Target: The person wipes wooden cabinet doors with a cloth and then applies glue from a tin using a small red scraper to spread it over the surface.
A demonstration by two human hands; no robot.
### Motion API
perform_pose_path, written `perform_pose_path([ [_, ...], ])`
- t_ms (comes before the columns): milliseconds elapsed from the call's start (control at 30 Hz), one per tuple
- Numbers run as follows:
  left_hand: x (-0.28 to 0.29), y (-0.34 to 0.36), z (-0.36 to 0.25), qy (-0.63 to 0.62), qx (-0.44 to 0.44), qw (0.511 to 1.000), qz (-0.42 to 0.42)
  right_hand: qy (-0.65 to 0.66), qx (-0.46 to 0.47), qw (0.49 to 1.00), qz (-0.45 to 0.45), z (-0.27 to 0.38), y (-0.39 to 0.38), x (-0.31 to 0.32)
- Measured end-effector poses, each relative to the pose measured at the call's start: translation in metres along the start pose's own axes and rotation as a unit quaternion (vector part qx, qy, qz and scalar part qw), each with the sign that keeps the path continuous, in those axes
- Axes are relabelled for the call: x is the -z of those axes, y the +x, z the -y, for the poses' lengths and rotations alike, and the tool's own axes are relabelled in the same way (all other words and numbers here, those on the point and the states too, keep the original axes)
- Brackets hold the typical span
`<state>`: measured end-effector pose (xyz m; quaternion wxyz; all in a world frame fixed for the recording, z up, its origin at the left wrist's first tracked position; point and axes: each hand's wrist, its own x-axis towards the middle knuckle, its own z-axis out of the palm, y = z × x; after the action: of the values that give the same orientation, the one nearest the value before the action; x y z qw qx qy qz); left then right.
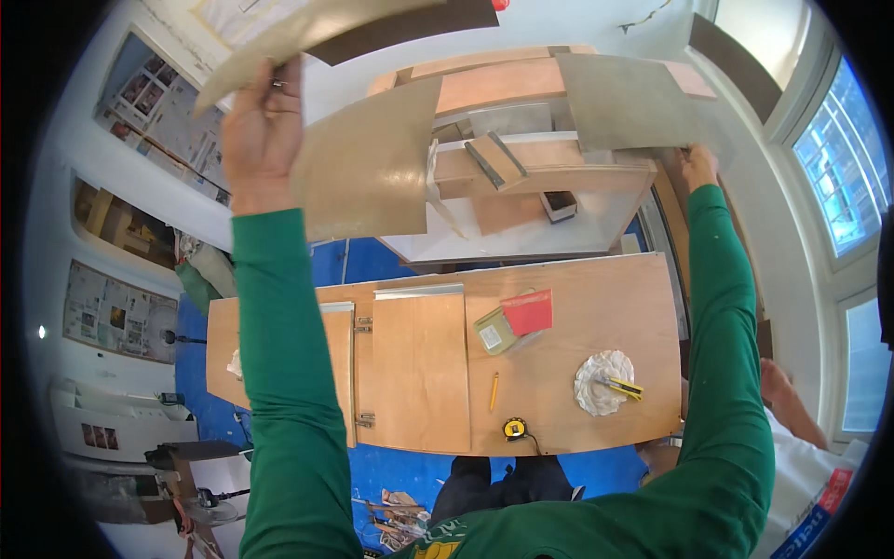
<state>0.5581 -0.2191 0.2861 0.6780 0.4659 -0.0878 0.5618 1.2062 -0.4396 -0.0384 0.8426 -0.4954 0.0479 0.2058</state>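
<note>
Raised at the upper left, my left hand grips the edge of a thin, bent beige laminate sheet with a dark brown underside. A shiny tan sheet is beside that wrist, above the far side of the bench; what supports it I cannot tell. On the right, my right hand is closed on the lower corner of a thin grey-beige sheet. That second sheet overlaps the view of a wooden cabinet frame beyond the bench. Part of my left fingers is hidden by the bent sheet.
On the wooden bench lie door panels with hinges, red sandpaper, a pencil, a tape measure, and a yellow utility knife on a crumpled white cloth. Another person's arm shows at right, near the window.
</note>
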Motion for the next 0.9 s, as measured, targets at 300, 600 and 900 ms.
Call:
perform_pose_path([
  [300,0.026,-0.008,0.161,-0.061,0.071,0.995,-0.032,-0.024,0.068,0.997,-0.023,0.023,0.083,0.046],
  [600,0.089,-0.058,0.32,0.031,0.275,0.909,-0.313,-0.032,0.062,0.998,-0.005,0.006,0.049,0.018],
  [900,0.028,-0.08,0.352,0.292,0.29,0.843,-0.347,-0.227,0.19,0.949,-0.104,-0.012,0.039,0.022],
])
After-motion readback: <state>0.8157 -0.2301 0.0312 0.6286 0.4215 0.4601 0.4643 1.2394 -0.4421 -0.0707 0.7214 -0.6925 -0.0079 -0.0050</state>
